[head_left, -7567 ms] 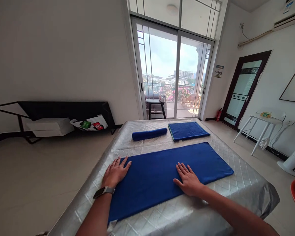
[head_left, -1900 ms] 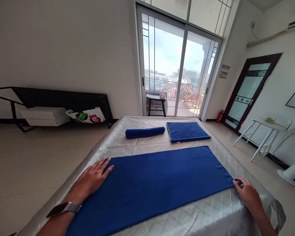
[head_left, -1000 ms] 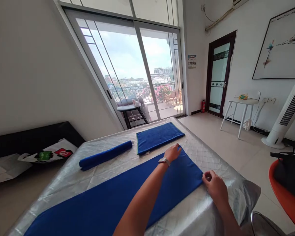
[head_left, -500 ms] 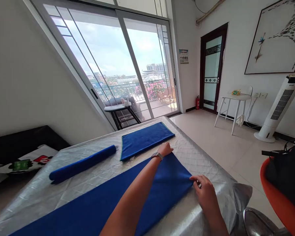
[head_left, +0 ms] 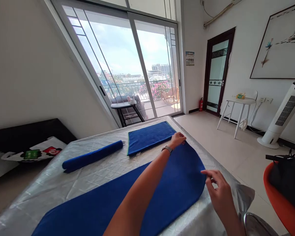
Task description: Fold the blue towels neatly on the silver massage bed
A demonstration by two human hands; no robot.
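A long blue cloth (head_left: 177, 177) lies spread across the silver quilted table cover (head_left: 88, 183). My left hand (head_left: 178, 140), with a watch on its wrist, pinches the cloth's far corner. At the cloth's right edge is my right hand (head_left: 217, 186), its index finger and thumb apart, the index fingertip by the rounded edge. Beyond the left hand lies a folded blue cloth (head_left: 151, 136) with a green edge. A rolled blue cloth (head_left: 93, 155) rests to the left of it.
A black stool (head_left: 124, 105) stands by the sliding window. On the right are a white chair (head_left: 241, 100), a tower fan (head_left: 282, 114) and an orange chair (head_left: 277, 196) holding a black bag (head_left: 290, 177). Printed bags (head_left: 39, 152) lie at the left.
The left hand has moved away from me with the cloth's corner. The right hand's fingers have parted from the cloth, whose right edge now curves outward. The view has shifted slightly.
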